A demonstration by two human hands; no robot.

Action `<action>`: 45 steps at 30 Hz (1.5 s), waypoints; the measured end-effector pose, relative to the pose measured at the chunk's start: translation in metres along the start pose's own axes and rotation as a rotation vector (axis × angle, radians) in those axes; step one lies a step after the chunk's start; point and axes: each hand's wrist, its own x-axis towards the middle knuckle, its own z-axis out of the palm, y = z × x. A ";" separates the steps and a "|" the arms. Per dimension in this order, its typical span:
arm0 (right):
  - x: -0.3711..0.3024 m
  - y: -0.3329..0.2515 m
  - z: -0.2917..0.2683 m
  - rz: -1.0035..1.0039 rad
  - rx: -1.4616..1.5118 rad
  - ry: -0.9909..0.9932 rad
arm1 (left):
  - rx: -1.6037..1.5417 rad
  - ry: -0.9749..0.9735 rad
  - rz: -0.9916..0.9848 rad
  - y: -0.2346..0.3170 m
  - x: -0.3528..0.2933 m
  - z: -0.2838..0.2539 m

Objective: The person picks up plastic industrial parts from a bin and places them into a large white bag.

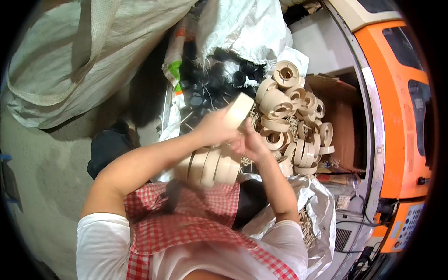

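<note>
A cream plastic ring [241,108] is tilted up in my left hand [215,127], whose fingers are closed round its near side. Just below and to the right, my right hand [253,143] has its fingers curled in and its thumb raised by the ring's lower edge. Whatever lies inside those fingers is hidden. Under my hands, a row of similar cream rings [209,167] stands on edge against my lap. To the right, a heap of loose cream rings [276,103] is mixed with thin cream sprue sticks.
Black plastic parts [198,95] spill beneath a white woven sack [242,28]. A large woven bag [51,56] stands at the left. Right of the heap is a cardboard box [343,112], then an orange machine [394,116]. A silvery bag [324,224] holds sprue sticks.
</note>
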 end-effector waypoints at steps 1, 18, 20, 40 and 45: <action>0.003 -0.007 -0.012 0.165 0.047 -0.143 | -0.031 -0.020 -0.072 0.003 0.002 -0.002; -0.015 0.039 0.004 -0.454 0.033 0.253 | 0.130 -0.050 0.061 -0.016 -0.017 0.009; -0.026 0.042 -0.010 -0.472 0.172 0.373 | 0.231 0.095 -0.035 -0.032 -0.021 -0.006; -0.095 0.157 -0.033 0.001 0.734 0.421 | 0.237 0.259 -0.444 0.028 -0.116 0.005; -0.102 0.083 -0.025 -0.194 0.540 0.655 | 0.784 0.324 0.490 0.127 -0.115 -0.004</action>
